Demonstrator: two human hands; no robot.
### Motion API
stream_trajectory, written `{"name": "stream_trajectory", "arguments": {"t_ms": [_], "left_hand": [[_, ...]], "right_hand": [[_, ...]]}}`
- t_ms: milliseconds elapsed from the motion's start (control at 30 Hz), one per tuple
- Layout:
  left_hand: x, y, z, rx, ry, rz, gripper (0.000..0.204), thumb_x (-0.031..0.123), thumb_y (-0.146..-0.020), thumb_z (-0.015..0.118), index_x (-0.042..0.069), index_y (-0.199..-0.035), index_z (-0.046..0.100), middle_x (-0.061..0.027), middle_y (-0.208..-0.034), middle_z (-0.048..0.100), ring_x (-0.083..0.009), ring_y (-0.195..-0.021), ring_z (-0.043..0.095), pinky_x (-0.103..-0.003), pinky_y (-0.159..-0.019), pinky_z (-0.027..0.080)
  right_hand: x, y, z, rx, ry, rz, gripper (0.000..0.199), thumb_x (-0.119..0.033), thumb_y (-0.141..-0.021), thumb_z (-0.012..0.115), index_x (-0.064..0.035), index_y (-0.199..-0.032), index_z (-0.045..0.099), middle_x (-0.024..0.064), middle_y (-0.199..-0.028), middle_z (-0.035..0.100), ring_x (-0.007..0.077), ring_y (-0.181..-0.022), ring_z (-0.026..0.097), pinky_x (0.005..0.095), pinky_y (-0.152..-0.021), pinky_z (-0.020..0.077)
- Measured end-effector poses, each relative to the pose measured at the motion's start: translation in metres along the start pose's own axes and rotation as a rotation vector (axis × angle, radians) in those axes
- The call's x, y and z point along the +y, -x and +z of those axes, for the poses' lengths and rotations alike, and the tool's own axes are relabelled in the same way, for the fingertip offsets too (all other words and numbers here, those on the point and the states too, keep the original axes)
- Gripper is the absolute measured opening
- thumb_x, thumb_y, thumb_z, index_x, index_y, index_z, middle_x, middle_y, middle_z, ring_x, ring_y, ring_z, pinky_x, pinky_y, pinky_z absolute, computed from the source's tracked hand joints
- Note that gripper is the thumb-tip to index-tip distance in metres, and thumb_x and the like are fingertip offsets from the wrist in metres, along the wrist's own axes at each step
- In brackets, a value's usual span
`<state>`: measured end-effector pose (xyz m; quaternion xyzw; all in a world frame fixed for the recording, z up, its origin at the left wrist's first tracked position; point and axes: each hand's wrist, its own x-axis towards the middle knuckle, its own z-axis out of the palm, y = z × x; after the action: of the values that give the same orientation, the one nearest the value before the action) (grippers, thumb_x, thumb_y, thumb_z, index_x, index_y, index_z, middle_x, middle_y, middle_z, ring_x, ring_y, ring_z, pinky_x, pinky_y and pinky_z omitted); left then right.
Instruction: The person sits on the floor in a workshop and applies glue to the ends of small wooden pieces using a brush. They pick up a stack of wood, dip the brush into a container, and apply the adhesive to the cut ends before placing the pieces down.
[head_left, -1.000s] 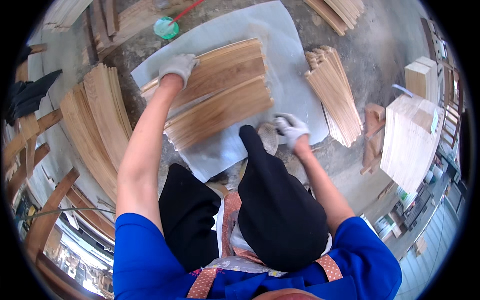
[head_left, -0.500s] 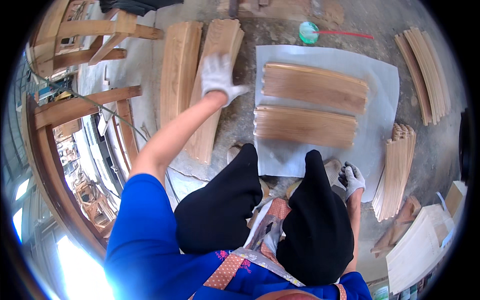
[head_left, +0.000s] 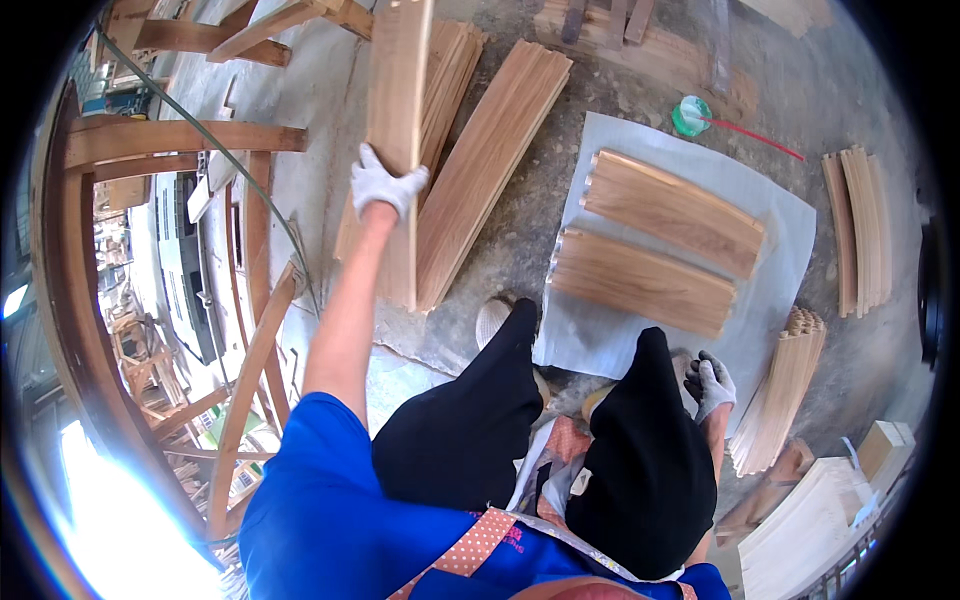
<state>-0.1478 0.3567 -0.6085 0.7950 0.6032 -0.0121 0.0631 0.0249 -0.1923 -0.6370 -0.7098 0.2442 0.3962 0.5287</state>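
In a white glove, my left hand (head_left: 385, 185) grips a long wooden plank (head_left: 398, 80) at its middle, thumb across the right side and fingers at the left edge. The plank looks raised above a stack of similar boards (head_left: 450, 95). Just right of it lies another stack of long boards (head_left: 495, 175). My right hand (head_left: 710, 382), gloved with dark fingertips, is curled closed beside my right knee; whatever it may hold is hidden. Between the hands, two short stacks of brown boards, the far one (head_left: 675, 212) and the near one (head_left: 640, 282), rest on a pale sheet (head_left: 790, 240).
A green tub (head_left: 690, 116) with a red-handled stick (head_left: 755, 137) stands beyond the sheet. Narrow wooden strips are stacked at far right (head_left: 858, 232) and near right (head_left: 782, 390). A wooden frame (head_left: 185, 140) and a green hose (head_left: 210, 140) are at left.
My left hand, open over the left boards before, has closed on a plank and lifted it. The view has shifted, so the sheet appears turned. My right hand stays by the knee.
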Motion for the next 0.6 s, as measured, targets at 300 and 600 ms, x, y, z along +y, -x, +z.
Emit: {"name": "stream_trajectory", "arguments": {"t_ms": [300, 600], "left_hand": [[-0.049, -0.080, 0.034, -0.098, -0.393, 0.137, 0.126, 0.066, -0.051, 0.070, 0.012, -0.144, 0.004, -0.0218, -0.143, 0.022, -0.0398, -0.130, 0.025, -0.043, -0.105, 0.027], [-0.078, -0.111, 0.032, -0.322, -0.019, 0.149, 0.130, 0.058, -0.051, 0.076, 0.014, -0.143, -0.003, -0.0288, -0.135, 0.033, -0.0391, -0.125, 0.036, -0.042, -0.103, 0.032]], "right_hand": [[-0.177, -0.095, 0.066, -0.154, -0.158, -0.311, 0.060, -0.031, -0.084, 0.062, -0.0045, -0.131, 0.036, 0.0106, -0.109, 0.050, 0.0223, -0.098, 0.053, 0.0352, -0.081, 0.0475], [-0.275, -0.220, 0.134, 0.049, -0.470, -0.111, 0.032, -0.032, -0.075, 0.073, -0.0081, -0.091, 0.058, 0.0073, -0.078, 0.054, 0.0207, -0.067, 0.056, 0.0345, -0.062, 0.0537]]}}
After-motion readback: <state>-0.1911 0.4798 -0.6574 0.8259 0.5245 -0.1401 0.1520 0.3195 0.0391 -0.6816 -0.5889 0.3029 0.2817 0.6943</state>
